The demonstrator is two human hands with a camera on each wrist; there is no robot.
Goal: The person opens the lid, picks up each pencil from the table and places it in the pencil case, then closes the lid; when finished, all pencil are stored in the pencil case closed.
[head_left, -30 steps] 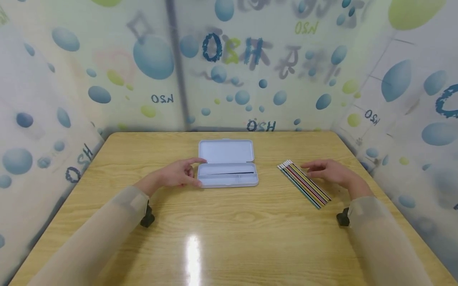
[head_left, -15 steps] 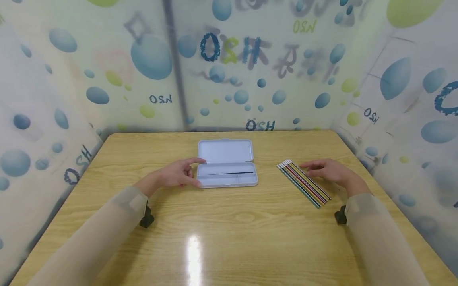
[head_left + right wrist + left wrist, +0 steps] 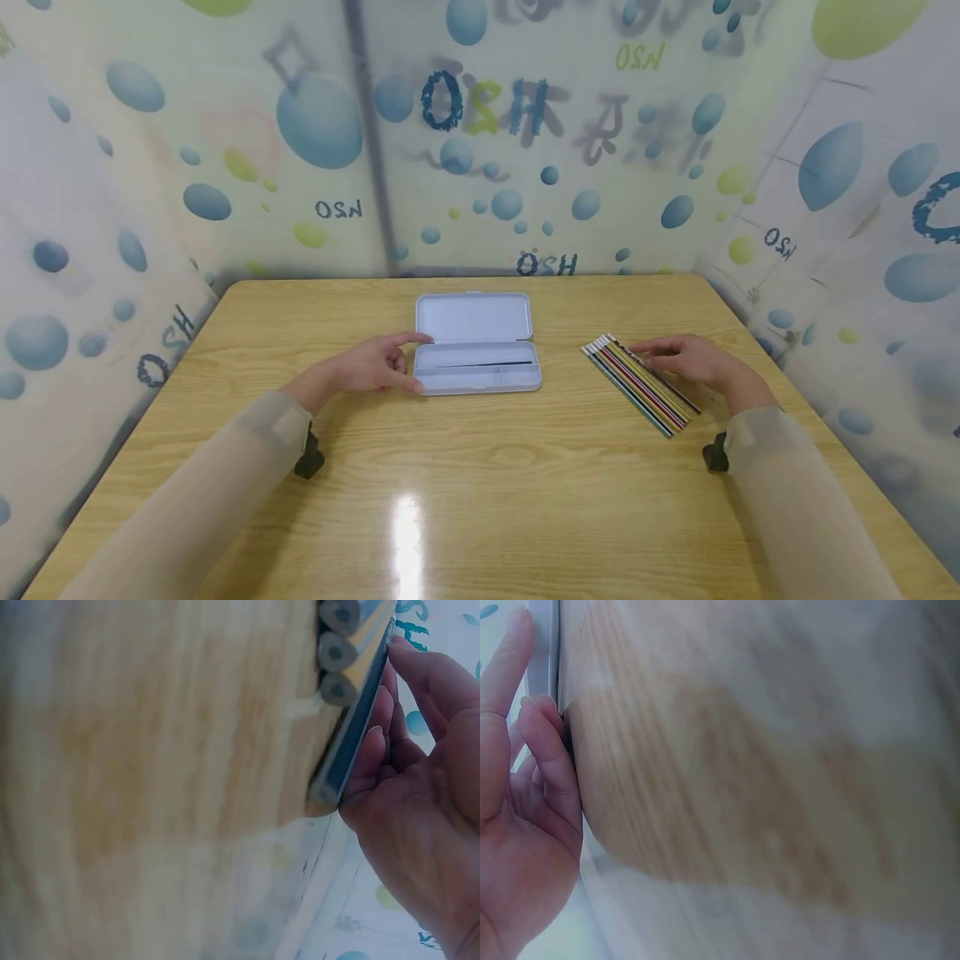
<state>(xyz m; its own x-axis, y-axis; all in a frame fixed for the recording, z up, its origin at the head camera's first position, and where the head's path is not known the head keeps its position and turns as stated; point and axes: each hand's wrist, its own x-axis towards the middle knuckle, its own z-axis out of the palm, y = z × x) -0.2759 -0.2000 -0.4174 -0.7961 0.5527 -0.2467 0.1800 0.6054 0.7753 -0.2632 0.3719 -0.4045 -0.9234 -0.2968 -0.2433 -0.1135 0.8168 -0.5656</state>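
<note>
An open pale blue pencil case (image 3: 472, 317) lies on the table, its lid folded back; a thin dark strip shows along the inside. My left hand (image 3: 371, 364) grips the case's left end, index finger at the hinge corner and thumb at the front corner. Right of the case, several striped pencils (image 3: 632, 383) with white tips lie in a slanted row. At the row's right edge, my right hand (image 3: 693, 362) pinches a dark pencil (image 3: 349, 750), whose near end stands apart from the others in the right wrist view.
The wood-grain table (image 3: 510, 483) has its far edge just behind the case. Patterned walls (image 3: 480, 200) close in the back and both sides. Black wrist mounts (image 3: 308, 458) hang below the sleeves.
The dark pencil's near end has swung slightly right, away from the row, with the right hand's fingers on it. The left hand and the case have stayed put.
</note>
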